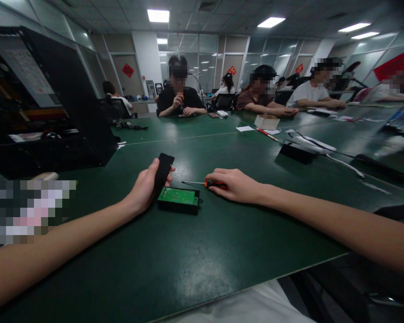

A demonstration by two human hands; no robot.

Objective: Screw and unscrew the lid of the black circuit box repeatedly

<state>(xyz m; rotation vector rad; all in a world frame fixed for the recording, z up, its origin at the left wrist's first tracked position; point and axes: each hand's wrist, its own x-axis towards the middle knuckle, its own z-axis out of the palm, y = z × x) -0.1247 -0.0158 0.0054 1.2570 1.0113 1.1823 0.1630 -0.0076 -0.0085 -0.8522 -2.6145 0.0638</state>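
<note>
Across the green counter (188,255), an uncovered circuit board (177,195) lies close to a screwdriver's (205,184) tip

At the near middle of the counter, the board sits inside an open-topped black case (178,207), its green face bare. Just to the left, the left hand (144,186) grips a flat black piece (164,169), tilted up from the counter above the case's far left corner. Whether that hand also touches the case cannot be told. On the right, the right hand (233,185) is closed around the screwdriver's handle, knuckles up, with the shaft pointing left; its tip ends just beyond the far edge of the case. It is unclear whether the tip rests on the counter.

The board looks most at risk. With nothing over it, a stray sweep of the shaft toward the near side could scratch its surface, because the metal is so close. The flat piece depends on one hand alone, so a slackened grip could drop it onto the board. Neither hand clearly steadies the case either; on what seems a smooth surface, a knock from the wrist or the tool could slide or turn it, and a pressed tip might then slip.
</note>
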